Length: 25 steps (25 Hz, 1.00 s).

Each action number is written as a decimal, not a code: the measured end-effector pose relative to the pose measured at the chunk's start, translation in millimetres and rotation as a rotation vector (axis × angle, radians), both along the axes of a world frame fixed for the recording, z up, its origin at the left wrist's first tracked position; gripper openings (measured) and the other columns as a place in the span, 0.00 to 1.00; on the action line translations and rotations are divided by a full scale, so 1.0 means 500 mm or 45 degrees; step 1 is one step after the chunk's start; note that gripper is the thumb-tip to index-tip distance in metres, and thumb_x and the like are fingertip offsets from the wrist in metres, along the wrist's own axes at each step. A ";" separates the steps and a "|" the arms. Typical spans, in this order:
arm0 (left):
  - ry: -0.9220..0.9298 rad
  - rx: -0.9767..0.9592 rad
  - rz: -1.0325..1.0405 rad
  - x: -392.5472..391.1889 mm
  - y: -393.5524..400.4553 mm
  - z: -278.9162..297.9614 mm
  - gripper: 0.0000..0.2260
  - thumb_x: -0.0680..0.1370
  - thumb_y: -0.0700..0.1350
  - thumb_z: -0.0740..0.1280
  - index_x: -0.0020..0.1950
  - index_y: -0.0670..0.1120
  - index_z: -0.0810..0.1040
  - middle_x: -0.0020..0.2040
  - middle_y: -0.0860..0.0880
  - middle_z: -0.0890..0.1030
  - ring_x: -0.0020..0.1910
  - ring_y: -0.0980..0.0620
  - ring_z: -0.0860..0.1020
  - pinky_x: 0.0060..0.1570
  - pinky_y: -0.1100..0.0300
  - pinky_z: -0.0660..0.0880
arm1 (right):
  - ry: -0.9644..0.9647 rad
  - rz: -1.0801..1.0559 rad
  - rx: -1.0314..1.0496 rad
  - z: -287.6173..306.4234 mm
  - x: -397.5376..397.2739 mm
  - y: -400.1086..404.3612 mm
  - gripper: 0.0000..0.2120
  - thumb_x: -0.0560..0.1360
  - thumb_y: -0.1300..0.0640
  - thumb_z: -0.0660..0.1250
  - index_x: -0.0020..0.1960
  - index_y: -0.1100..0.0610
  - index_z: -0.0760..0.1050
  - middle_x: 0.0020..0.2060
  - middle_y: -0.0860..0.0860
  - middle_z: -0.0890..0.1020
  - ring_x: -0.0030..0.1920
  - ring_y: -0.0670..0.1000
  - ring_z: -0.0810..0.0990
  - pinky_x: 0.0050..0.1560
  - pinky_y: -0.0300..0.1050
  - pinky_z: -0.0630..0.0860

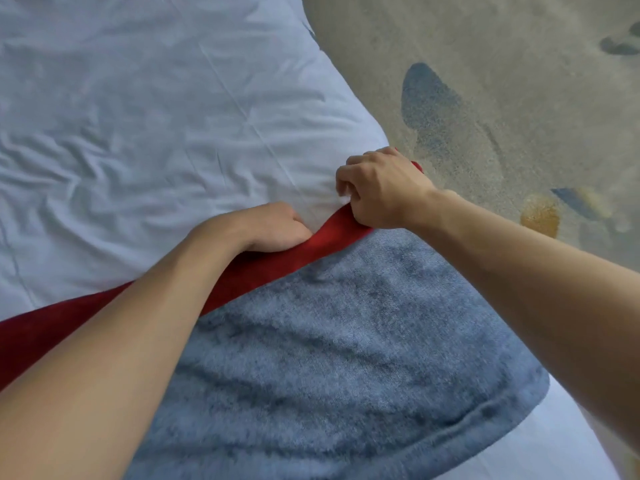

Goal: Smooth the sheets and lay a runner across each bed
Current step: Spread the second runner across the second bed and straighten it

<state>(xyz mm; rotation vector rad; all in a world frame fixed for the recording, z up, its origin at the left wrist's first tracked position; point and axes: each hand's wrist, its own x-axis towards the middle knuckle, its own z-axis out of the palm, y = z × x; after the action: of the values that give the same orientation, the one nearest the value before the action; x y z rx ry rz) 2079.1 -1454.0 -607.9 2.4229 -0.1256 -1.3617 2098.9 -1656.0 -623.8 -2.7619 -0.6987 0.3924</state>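
Forearms fill the near edge of the view, both reaching up from six o'clock toward the middle of the bed. Over at nine o'clock the white sheet (138, 109) spreads wide, creased with shallow wrinkles that run toward the centre; by the look of it, the smoothing is not finished there. Moving right, the left hand (273, 226) sits just left of centre with its fingers curled down onto the red border (263, 261) of the runner (346, 341), gripping the fabric where it meets the sheet. That grip likely pins the edge so it can be drawn straight. At about two o'clock from it, the right hand (384, 188) has its fingers bent tight round the same red edge near the corner of the mattress, knuckles up; whether the thumb is under the cloth I cannot tell. Holding the one hem at two points, close together, suggests the person is tugging the runner's far edge into line with the side of the bed. The runner itself is a plush grey-blue band, red-trimmed, lying across the bed from eight o'clock toward four, rumpled in soft ridges. Past the mattress edge, from one to four o'clock, lies a beige carpet (502, 64) patterned with dark blue and ochre shapes.
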 end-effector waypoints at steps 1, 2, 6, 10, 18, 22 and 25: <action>-0.031 -0.026 0.017 0.004 -0.002 -0.001 0.09 0.72 0.49 0.65 0.42 0.50 0.84 0.44 0.52 0.85 0.44 0.53 0.83 0.48 0.56 0.80 | 0.010 0.020 -0.001 0.004 -0.005 -0.002 0.11 0.70 0.58 0.61 0.47 0.50 0.80 0.46 0.47 0.82 0.51 0.56 0.80 0.61 0.52 0.71; -0.136 -0.033 0.037 0.008 -0.002 0.001 0.07 0.74 0.47 0.66 0.40 0.51 0.83 0.44 0.52 0.85 0.45 0.52 0.82 0.47 0.58 0.78 | 0.015 0.029 0.002 0.007 -0.009 -0.004 0.11 0.70 0.57 0.61 0.47 0.50 0.80 0.46 0.47 0.82 0.51 0.56 0.80 0.61 0.51 0.71; -1.243 0.053 0.085 0.001 0.015 0.007 0.04 0.76 0.46 0.65 0.41 0.49 0.77 0.41 0.50 0.81 0.46 0.44 0.77 0.43 0.52 0.74 | -0.048 -0.037 0.023 0.009 -0.004 -0.020 0.13 0.71 0.55 0.64 0.53 0.52 0.80 0.48 0.51 0.80 0.53 0.57 0.78 0.61 0.51 0.69; -1.294 -0.039 -0.219 -0.068 -0.001 -0.007 0.08 0.77 0.44 0.64 0.40 0.43 0.78 0.40 0.46 0.79 0.44 0.43 0.74 0.44 0.49 0.69 | -0.203 -0.035 -0.074 0.007 -0.011 -0.032 0.07 0.70 0.55 0.66 0.47 0.54 0.79 0.44 0.51 0.78 0.50 0.56 0.76 0.56 0.50 0.67; -1.026 0.240 -0.050 -0.017 -0.029 -0.038 0.15 0.69 0.56 0.70 0.49 0.49 0.73 0.43 0.50 0.78 0.50 0.44 0.75 0.50 0.52 0.61 | -0.177 -0.089 -0.041 -0.013 0.002 -0.025 0.11 0.75 0.56 0.64 0.55 0.51 0.79 0.50 0.52 0.80 0.54 0.57 0.76 0.61 0.51 0.65; -0.813 0.289 -0.066 0.010 -0.035 -0.029 0.15 0.68 0.62 0.69 0.45 0.52 0.77 0.42 0.51 0.80 0.50 0.45 0.76 0.48 0.52 0.55 | -0.059 0.066 -0.103 -0.005 0.019 -0.013 0.21 0.72 0.60 0.63 0.63 0.48 0.78 0.55 0.49 0.79 0.59 0.55 0.76 0.66 0.52 0.65; -0.614 0.033 0.262 0.029 -0.035 -0.012 0.11 0.68 0.58 0.71 0.41 0.53 0.76 0.38 0.57 0.77 0.46 0.50 0.74 0.52 0.54 0.60 | 0.040 0.073 -0.039 0.006 0.026 -0.011 0.24 0.70 0.61 0.62 0.63 0.44 0.78 0.53 0.46 0.80 0.57 0.53 0.77 0.66 0.52 0.65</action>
<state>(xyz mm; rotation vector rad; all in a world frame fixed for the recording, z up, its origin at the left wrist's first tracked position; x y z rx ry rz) 2093.5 -1471.3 -613.9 2.6530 0.0220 -0.6800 2111.7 -1661.3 -620.7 -2.7626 -0.7722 0.4612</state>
